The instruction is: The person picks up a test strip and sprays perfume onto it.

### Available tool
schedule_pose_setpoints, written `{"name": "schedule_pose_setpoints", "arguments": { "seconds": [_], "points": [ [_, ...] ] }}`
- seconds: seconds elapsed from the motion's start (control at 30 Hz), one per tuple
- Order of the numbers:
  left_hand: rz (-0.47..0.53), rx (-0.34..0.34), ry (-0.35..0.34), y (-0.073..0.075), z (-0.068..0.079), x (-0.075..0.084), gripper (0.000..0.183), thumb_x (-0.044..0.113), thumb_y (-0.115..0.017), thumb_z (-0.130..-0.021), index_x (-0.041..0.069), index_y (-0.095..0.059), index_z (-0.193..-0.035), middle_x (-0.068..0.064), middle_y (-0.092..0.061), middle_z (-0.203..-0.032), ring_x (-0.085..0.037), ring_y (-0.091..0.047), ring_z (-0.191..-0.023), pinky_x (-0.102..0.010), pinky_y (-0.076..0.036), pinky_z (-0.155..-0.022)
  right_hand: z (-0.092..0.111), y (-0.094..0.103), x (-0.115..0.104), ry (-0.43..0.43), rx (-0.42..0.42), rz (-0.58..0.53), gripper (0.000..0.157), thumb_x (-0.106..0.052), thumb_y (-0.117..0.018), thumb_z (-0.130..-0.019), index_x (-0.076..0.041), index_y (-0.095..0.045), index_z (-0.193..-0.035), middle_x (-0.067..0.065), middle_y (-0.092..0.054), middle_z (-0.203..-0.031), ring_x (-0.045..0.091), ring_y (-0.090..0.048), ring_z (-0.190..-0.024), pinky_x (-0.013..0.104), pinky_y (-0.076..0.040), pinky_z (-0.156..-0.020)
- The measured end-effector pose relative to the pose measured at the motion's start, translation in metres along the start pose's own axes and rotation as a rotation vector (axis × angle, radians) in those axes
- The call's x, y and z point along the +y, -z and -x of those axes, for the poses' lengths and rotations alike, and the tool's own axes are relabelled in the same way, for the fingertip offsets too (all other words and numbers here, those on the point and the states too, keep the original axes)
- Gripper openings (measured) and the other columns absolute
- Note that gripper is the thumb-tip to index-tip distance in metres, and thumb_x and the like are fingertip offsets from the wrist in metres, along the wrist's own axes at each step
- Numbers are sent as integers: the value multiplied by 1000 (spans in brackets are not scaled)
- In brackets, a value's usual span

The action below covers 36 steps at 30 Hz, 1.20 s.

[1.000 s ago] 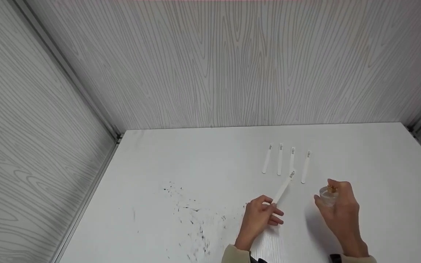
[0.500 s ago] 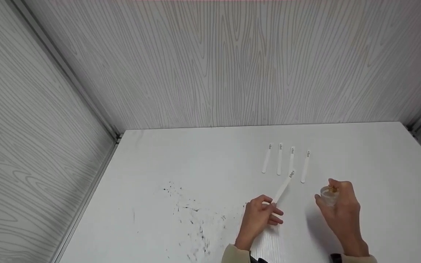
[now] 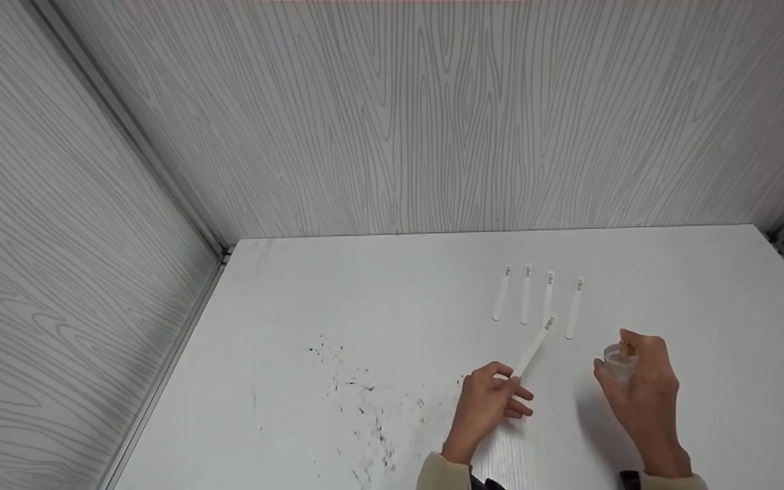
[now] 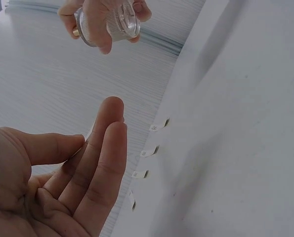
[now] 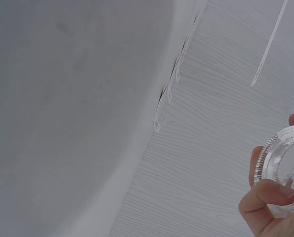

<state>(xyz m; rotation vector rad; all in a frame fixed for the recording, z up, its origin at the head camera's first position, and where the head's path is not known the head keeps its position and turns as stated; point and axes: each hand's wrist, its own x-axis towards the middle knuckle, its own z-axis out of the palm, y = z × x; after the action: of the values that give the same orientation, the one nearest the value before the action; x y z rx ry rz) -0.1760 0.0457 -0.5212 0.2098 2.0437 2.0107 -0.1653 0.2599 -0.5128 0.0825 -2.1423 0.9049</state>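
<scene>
My left hand (image 3: 484,408) pinches a white paper test strip (image 3: 533,350) between thumb and fingers, its printed end pointing away to the upper right. In the left wrist view, the fingers mostly hide this strip. To the right, my right hand (image 3: 647,395) grips a clear, ribbed glass perfume bottle (image 3: 618,365) above the table. A finger rests on its gold spray top (image 3: 628,348). The bottle's base (image 5: 280,160) faces the right wrist camera. Bottle and held strip stay apart.
Several more test strips (image 3: 502,294) lie in a row on the white table (image 3: 337,286), beyond the hands. Dark specks (image 3: 368,388) mark the tabletop left of the left hand. Wood-grain panels (image 3: 392,122) stand at the back and sides.
The head view has shifted slightly, so everything sits a little further right. Both hands keep the same hold on the strip and the bottle.
</scene>
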Motion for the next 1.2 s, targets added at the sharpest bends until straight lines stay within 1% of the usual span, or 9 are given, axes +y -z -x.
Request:
{"name": "schedule_pose_setpoints", "arguments": {
  "seconds": [0.3,0.37,0.47,0.57,0.6,0.83,1.03,1.1,1.2],
  "points": [
    [4,6,22,1,1,-3,9,5,-57,-102,-2,-61,-106,-10,-75,-82,-27,-75,-69,-30,-61,-61,-3,3,-1,-64,-2,5,55,22,-74,-66,12,-54,-116,28,-60,-107,41,-62,-97,6,-29,-83],
    [-1,14,16,2,1,-3,11,5,-57,-102,-3,-61,-108,-10,-75,-82,-27,-75,-69,-30,-61,-61,-4,3,-2,-70,-6,5,54,22,-73,-67,12,-53,-117,28,-60,-108,42,-62,-97,11,-35,-85],
    [-4,20,17,4,1,-3,12,6,-56,-103,-3,-61,-109,-9,-75,-82,-26,-75,-69,-30,-61,-61,-3,3,-3,-88,-12,17,54,21,-74,-68,11,-53,-117,28,-59,-108,40,-62,-97,12,-36,-84],
    [-3,14,4,5,1,-2,14,6,-56,-103,-5,-61,-110,-11,-75,-82,-27,-75,-69,-30,-61,-61,-2,5,-3,-100,-4,22,55,21,-75,-67,11,-54,-117,28,-59,-107,40,-62,-96,10,-34,-83],
    [-2,14,4,6,1,-2,14,6,-56,-103,-5,-61,-111,-11,-75,-82,-26,-75,-69,-29,-60,-60,-1,5,-3,-104,-2,23,56,21,-76,-67,11,-54,-117,28,-59,-107,39,-62,-96,6,-29,-81],
    [33,34,30,15,-5,0,10,9,-57,-103,0,-61,-102,-12,-75,-81,-25,-75,-67,-30,-60,-60,-2,9,-4,-127,-7,23,58,19,-78,-67,11,-54,-119,28,-60,-110,41,-61,-99,6,-29,-82],
    [125,165,41,22,-12,-3,15,15,-64,-100,2,-62,-93,-8,-71,-71,-14,-67,-56,-27,-58,-58,-3,9,-6,-140,1,7,58,20,-78,-66,12,-55,-119,28,-62,-109,35,-59,-97,7,-29,-81],
    [160,217,38,24,-14,-3,15,14,-66,-99,0,-65,-94,-6,-70,-70,-12,-66,-57,-27,-58,-60,-4,9,-7,-135,1,5,58,20,-78,-66,12,-55,-119,27,-62,-109,32,-58,-96,7,-30,-81],
    [204,241,22,26,-17,-1,16,11,-65,-99,-6,-65,-99,-8,-72,-75,-16,-71,-64,-31,-61,-65,-4,9,-7,-135,5,2,58,19,-78,-66,12,-55,-119,27,-63,-108,32,-58,-95,7,-30,-80]
  ]
}}
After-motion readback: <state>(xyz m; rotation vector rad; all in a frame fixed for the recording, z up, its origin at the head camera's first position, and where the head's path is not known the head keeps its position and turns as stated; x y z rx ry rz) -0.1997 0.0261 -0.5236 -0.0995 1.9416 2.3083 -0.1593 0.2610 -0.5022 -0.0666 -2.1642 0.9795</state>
